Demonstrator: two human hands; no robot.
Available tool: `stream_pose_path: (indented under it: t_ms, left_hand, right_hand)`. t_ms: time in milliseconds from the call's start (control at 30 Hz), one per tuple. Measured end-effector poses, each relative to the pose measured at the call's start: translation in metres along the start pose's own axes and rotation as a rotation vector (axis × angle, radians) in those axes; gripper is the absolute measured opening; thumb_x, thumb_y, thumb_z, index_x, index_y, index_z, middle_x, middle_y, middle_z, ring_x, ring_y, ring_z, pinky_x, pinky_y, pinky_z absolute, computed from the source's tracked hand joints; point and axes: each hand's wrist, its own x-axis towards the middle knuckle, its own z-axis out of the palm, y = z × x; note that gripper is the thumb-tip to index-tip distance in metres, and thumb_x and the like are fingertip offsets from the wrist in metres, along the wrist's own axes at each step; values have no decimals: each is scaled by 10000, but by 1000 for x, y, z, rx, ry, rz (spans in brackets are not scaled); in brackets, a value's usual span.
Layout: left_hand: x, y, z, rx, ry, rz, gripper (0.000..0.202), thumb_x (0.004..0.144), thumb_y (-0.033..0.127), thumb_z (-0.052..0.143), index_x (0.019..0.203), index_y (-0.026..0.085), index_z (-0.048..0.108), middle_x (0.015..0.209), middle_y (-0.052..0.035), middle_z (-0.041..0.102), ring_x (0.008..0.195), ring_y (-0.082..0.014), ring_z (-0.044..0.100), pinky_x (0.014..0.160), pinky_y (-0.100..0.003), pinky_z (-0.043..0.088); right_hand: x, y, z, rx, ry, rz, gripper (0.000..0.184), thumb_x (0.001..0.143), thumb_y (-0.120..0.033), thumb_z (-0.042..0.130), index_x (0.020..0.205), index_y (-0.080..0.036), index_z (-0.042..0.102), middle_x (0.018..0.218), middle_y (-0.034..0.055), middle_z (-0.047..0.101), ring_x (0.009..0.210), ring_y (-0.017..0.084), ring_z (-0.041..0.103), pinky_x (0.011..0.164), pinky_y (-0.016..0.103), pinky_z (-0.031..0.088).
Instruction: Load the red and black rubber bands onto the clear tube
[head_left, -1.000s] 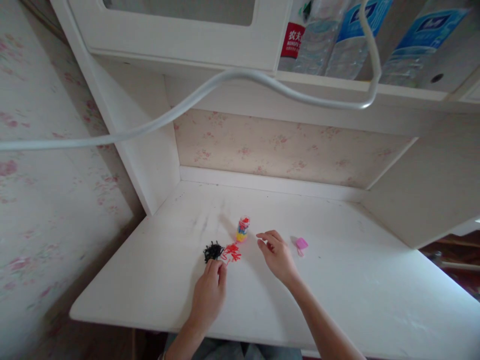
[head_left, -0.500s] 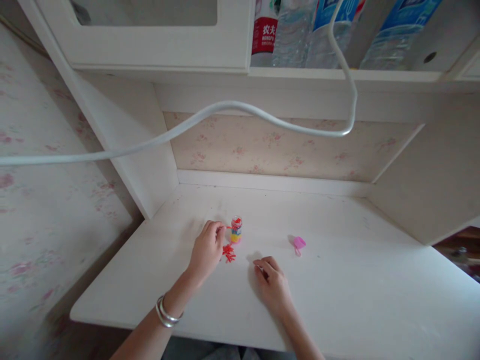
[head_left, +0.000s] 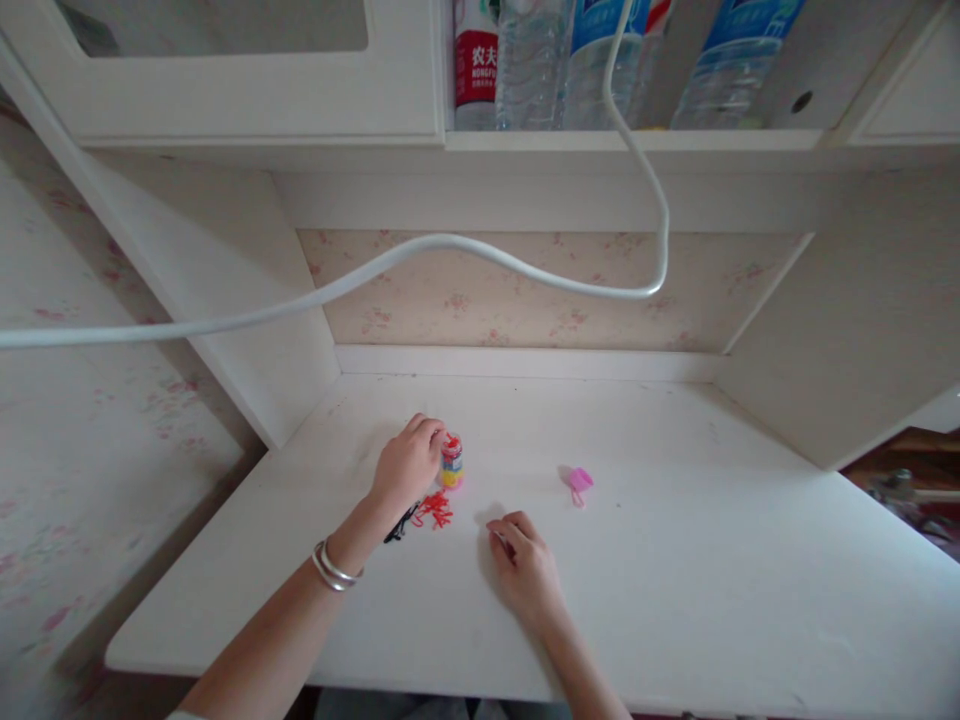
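A small clear jar [head_left: 452,468] stands upright on the white table, with yellow, blue and red layers inside. At its mouth my left hand [head_left: 409,462] is closed in a pinch, with a thin red strand at the fingertips. Just below the jar lies a loose pile of red strands [head_left: 435,509]. Several black strands [head_left: 402,524] lie beside it, partly behind my left hand. My right hand [head_left: 523,562] rests on the table to the right, fingers curled together; what they hold, if anything, is hidden. Further right is a pink cap-like piece [head_left: 580,480] with a loop.
A white cable [head_left: 450,242] hangs across the view above the table. Overhead, a shelf holds several plastic bottles [head_left: 531,70]. White panels [head_left: 840,300] and a low back ledge [head_left: 525,362] bound the table [head_left: 675,580].
My left hand has brought the red strand up to the jar's mouth. The black strands now show beside the red pile. My right hand stays in place; the view has shifted slightly.
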Motion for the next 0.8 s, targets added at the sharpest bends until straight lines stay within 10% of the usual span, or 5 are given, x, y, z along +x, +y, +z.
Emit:
stream_pose_path:
  t_ms: [800]
  left_hand:
    - [-5, -3, -12, 171, -202, -10, 420, 859, 122, 411, 1104, 386, 627, 956, 16, 510, 718, -82, 559, 669, -196, 408]
  right_hand:
    - [1, -2, -1, -15, 0, 8, 257, 892, -242, 404, 919, -220, 659, 924, 40, 596, 690, 114, 579, 614, 202, 423]
